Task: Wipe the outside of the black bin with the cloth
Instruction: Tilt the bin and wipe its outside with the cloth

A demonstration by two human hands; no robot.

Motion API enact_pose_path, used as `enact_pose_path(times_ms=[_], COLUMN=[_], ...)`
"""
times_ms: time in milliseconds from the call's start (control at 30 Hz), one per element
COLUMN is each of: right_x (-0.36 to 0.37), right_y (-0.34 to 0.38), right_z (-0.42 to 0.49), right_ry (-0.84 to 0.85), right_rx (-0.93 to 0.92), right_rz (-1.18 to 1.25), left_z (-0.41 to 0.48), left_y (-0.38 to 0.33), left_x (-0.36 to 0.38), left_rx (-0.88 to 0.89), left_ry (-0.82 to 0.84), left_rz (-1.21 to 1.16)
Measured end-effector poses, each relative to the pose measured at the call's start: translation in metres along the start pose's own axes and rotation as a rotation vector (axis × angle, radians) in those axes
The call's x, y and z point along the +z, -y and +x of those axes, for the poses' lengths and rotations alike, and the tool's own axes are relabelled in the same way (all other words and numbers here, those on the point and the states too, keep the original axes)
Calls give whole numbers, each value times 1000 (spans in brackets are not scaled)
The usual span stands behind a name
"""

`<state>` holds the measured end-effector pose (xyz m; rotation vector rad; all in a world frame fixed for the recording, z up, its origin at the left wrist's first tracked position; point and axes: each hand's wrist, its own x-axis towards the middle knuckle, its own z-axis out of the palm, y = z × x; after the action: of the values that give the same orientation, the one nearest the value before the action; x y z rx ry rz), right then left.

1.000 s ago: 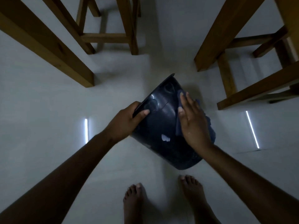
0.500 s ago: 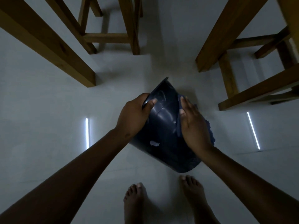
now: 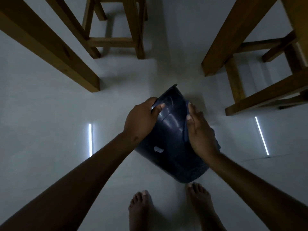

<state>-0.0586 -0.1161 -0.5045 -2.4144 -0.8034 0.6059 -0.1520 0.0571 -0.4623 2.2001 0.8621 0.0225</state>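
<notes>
The black bin [image 3: 170,135] lies tilted on the pale floor [image 3: 50,130], just in front of my bare feet [image 3: 168,207], its rim pointing away from me and its base nearest my right toes. A small pale scrap or chip [image 3: 158,149] shows on the wall facing me. The cloth [image 3: 186,129] is dark and nearly the bin's colour; I see only a strip of it along the inner edge of my right palm, and perhaps a fold past my wrist.

My right hand [image 3: 200,130] lies flat on the bin's right flank, fingers straight and close together, pressing the cloth against the plastic. My left hand [image 3: 141,119] grips the rim, thumb [image 3: 158,108] hooked over the outside, the other fingers curled round the edge where I cannot see them.

To wipe well, I judge I should keep the whole palm on the cloth so it does not bunch or slide out, and stroke lengthwise from rim to base in overlapping passes. The left hand must brace firmly, since a round bin on a smooth floor will likely roll under sideways pressure. I would turn it a little with the rim grip after each pass, bringing the scrap side round. The wooden furniture legs [image 3: 221,40] stand near but apart from the rim.
</notes>
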Motion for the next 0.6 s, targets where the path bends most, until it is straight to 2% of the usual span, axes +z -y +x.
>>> enact_pose_path(times_ms=[100, 200, 267, 400, 467, 533, 600], right_x=[23, 32, 23, 5, 7, 17, 24], right_y=[13, 15, 15, -1, 2, 14, 20], right_z=[-47, -54, -27, 16, 3, -27, -46], right_ry=[7, 54, 29, 42, 16, 5, 32], right_rx=[-216, -369, -338, -66, -58, -176, -318], right_rz=[-319, -362, -274, 102, 34, -151, -254], left_z=[3, 6, 7, 5, 6, 8, 11], left_y=[0, 2, 4, -2, -4, -6, -1], left_x=[1, 2, 1, 1, 4, 2, -7], left_rx=[-2, 33, 34, -15, -31, -47, -79], left_ry=[-19, -13, 2, 7, 6, 44, 164], left_rz=[17, 11, 3, 3, 14, 27, -135])
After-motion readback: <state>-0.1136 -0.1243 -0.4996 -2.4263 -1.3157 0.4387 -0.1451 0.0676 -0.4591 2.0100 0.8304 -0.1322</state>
